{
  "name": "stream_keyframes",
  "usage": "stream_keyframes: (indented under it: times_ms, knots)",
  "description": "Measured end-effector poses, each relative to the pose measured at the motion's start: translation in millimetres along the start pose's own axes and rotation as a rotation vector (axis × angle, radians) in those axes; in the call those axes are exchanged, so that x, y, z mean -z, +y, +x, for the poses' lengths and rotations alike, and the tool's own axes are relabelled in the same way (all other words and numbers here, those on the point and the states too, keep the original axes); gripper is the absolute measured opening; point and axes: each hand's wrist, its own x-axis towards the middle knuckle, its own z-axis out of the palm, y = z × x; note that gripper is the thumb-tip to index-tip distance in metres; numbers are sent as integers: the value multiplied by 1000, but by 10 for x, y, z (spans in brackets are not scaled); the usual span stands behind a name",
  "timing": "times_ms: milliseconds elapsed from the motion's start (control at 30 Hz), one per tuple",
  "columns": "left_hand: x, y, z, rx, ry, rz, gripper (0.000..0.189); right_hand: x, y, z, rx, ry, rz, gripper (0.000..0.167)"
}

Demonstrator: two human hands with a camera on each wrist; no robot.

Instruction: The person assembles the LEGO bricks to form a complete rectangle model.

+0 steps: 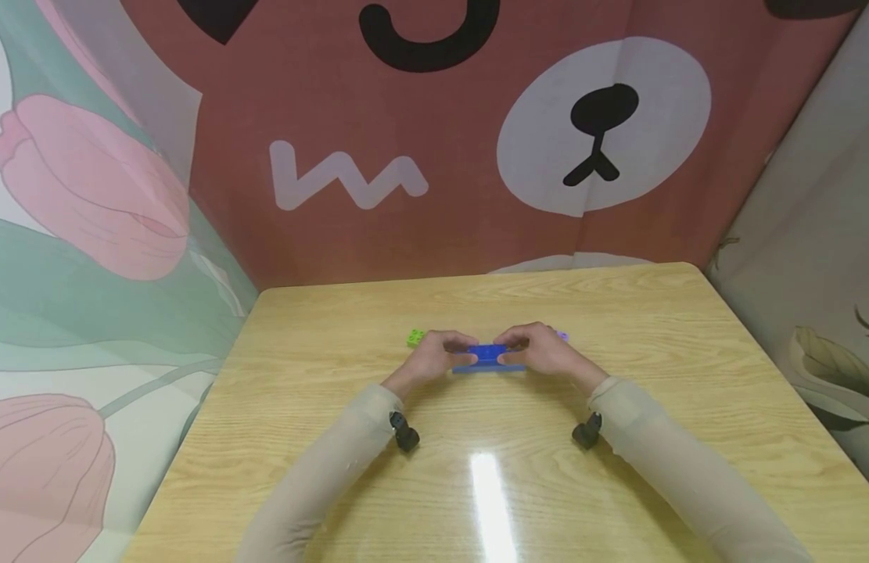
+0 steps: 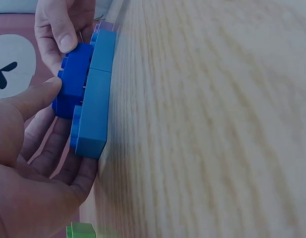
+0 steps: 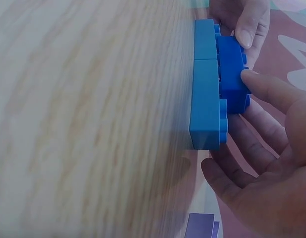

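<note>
In the head view, a dark blue toy building brick (image 1: 487, 353) is pinched at one end by my left hand (image 1: 432, 357) and at the other by my right hand (image 1: 544, 350). Two lighter blue bricks lie end to end on the table beneath it: a nearer one (image 2: 94, 111) and a farther one (image 2: 103, 52) in the left wrist view. The dark brick (image 3: 232, 74) spans their seam, close over the studs, some of which show in the gap. Both thumbs press its near side; the other fingers reach behind, partly hidden by the bricks.
A green brick (image 1: 416, 337) lies on the wooden table (image 1: 321, 328) just left of the left hand. Beyond the right hand is a purple brick (image 3: 200, 225), mostly hidden in the head view. A printed fabric wall (image 1: 434, 234) stands along the table's back edge.
</note>
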Motion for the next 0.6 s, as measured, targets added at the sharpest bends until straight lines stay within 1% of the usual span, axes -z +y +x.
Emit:
stream_keyframes:
  times_ms: [200, 367, 600]
  knots:
    - [4, -4, 7, -3, -1, 10, 31, 1, 10, 7, -1, -2, 7, 31]
    - [3, 2, 16, -6, 3, 25, 29, 0, 26, 16, 15, 3, 19, 31]
    - [-8, 0, 13, 13, 3, 19, 29, 6, 41, 25, 7, -7, 17, 32]
